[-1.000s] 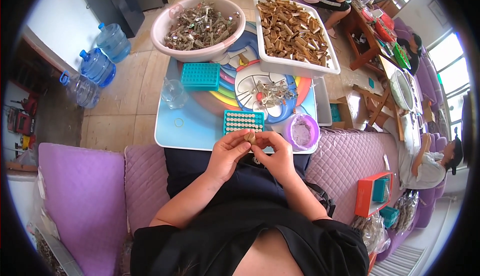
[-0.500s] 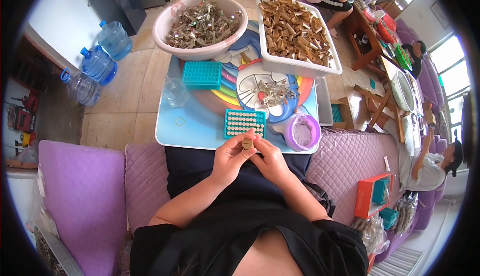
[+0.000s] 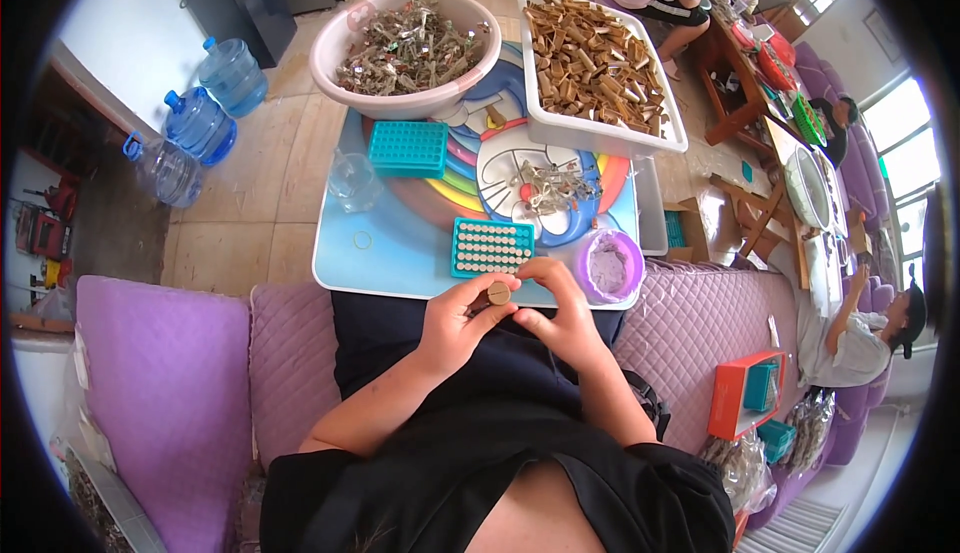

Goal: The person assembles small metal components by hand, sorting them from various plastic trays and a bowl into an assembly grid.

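Observation:
In front of my lap, at the table's near edge, my left hand [image 3: 456, 329] pinches a small brown cylinder with a round end [image 3: 499, 294] between thumb and fingers. Close on its right is my right hand [image 3: 562, 323], thumb and forefinger apart, with nothing visible between them. Just beyond both hands lies a teal rack [image 3: 456, 253] filled with rows of small pale round pieces. A purple-rimmed tub [image 3: 640, 271] with whitish contents stands beside my right hand. Farther off, a pile of small metal clip-like pieces [image 3: 558, 189] lies on the low table [image 3: 400, 253].
A second teal rack [image 3: 408, 149] and a clear plastic container [image 3: 352, 183] sit at left. At the back stand a pink basin [image 3: 325, 63] of metallic pieces and a white tray [image 3: 600, 131] of brown pieces. Other people [image 3: 865, 323] sit at right. Water jugs [image 3: 200, 128] stand on the floor.
My right hand has parted from the brown cylinder, its thumb and forefinger spreading. My left hand still holds the cylinder, now with its round end in fuller view.

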A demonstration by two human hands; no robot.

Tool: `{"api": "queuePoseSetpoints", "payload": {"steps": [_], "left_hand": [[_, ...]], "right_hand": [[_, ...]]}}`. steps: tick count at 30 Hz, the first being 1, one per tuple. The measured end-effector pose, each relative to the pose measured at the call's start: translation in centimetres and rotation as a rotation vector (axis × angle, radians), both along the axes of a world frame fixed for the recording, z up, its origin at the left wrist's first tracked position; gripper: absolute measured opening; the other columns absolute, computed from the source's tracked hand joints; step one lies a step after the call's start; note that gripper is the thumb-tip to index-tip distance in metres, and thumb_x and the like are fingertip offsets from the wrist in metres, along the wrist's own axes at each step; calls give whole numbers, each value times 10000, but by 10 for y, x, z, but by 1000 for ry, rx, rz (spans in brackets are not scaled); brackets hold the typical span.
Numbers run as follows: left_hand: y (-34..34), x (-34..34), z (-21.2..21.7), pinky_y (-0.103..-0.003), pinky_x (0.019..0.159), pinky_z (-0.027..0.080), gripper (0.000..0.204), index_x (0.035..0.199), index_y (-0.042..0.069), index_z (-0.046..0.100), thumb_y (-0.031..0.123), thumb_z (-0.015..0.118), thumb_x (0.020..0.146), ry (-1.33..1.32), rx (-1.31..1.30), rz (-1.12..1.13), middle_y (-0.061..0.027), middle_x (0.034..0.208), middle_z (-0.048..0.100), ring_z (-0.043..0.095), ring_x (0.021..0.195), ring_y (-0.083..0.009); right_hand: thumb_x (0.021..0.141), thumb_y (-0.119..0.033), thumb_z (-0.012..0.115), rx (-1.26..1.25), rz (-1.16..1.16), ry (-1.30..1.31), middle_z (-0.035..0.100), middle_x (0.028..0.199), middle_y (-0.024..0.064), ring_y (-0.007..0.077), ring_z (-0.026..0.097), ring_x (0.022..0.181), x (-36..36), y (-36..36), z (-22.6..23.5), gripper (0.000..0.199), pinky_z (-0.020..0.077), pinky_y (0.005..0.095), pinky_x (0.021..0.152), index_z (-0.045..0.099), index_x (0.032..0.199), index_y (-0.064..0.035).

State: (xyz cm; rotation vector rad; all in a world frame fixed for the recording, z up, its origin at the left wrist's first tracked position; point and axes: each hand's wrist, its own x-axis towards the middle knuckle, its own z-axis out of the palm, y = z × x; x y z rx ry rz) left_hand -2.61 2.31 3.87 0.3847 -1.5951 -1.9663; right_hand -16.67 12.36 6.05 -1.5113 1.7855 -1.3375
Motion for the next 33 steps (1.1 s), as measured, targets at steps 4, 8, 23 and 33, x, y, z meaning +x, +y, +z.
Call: {"api": "queuePoseSetpoints", "payload": {"steps": [4,8,23,33], "left_hand": [[5,-3,1,-257,722,513,305,1114,14,569,42,648,821,-76,-227,60,-91,999,652,645,838,-153],[11,-4,-6,-296,651,510,344,1092,26,574,59,684,767,-123,-476,159,-130,917,640,645,762,-255],[-7,-4,-13,-265,849,461,260,1063,29,577,31,660,817,133,306,-129,-43,1059,553,551,969,-135],[-11,-1,-3,-267,790,476,295,1065,26,571,18,682,792,177,349,-187,-60,963,575,572,889,-137]], "right_hand": [[782,-307,711,7,27,-216,511,1229,138,219,506,1128,3,3,6,589,415,351,954,464,1203,23],[812,-158,667,4,33,-119,583,1148,142,236,580,1037,15,-2,9,450,461,322,878,497,1191,16],[840,-48,631,130,-79,-498,622,1004,93,141,609,879,-4,-3,7,327,513,275,713,540,1149,8],[741,-148,740,-129,-47,-114,552,883,73,185,587,846,1,8,-6,361,478,286,777,611,1040,7]]}}
